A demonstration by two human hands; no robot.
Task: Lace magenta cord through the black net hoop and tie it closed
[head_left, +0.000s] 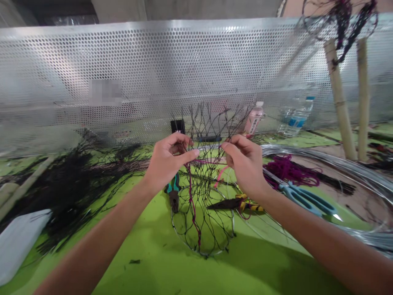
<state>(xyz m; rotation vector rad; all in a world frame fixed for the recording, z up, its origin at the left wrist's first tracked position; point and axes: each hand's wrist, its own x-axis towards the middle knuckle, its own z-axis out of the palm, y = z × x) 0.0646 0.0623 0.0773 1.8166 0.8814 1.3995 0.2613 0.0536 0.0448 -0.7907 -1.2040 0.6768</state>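
A small black net (pixel 205 196) on a thin wire ring stands up from the green table (pixel 159 262); a purple cord runs down through its meshes. My left hand (pixel 167 162) pinches the net's upper part from the left, fingers closed on the strands. My right hand (pixel 245 164) pinches the same upper part from the right, close to the left hand. Loose net ends stick up above both hands.
Teal-handled pliers (pixel 173 192) lie under the net, yellow-and-black cutters (pixel 242 203) beside them, teal scissors (pixel 307 198) at right. A heap of black netting (pixel 67 184) lies left, purple cord (pixel 287 170) and coiled wire (pixel 346 168) right. A perforated metal panel (pixel 153 73), two bottles and bamboo poles (pixel 339 98) stand behind.
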